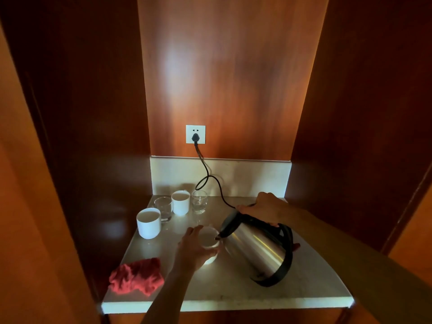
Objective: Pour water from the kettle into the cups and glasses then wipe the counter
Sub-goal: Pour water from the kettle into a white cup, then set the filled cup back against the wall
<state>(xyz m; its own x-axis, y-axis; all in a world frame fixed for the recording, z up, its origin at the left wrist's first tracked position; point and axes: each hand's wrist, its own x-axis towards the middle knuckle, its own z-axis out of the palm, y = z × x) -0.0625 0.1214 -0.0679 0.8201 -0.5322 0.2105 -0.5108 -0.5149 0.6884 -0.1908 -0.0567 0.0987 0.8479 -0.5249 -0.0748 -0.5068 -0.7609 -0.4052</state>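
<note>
Over counter (233, 286): right hand (261, 208) tilts kettle (259, 251); left hand (192, 249) steadies cup (208, 237).

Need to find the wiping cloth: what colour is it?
Red cloth, head view.

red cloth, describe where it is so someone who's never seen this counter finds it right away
Start at the pale stone counter set in the wooden alcove and go to its front left corner. The red cloth lies crumpled there, left of the left hand. It is the only soft, red thing; its neighbours are white cups and clear glasses.
</note>
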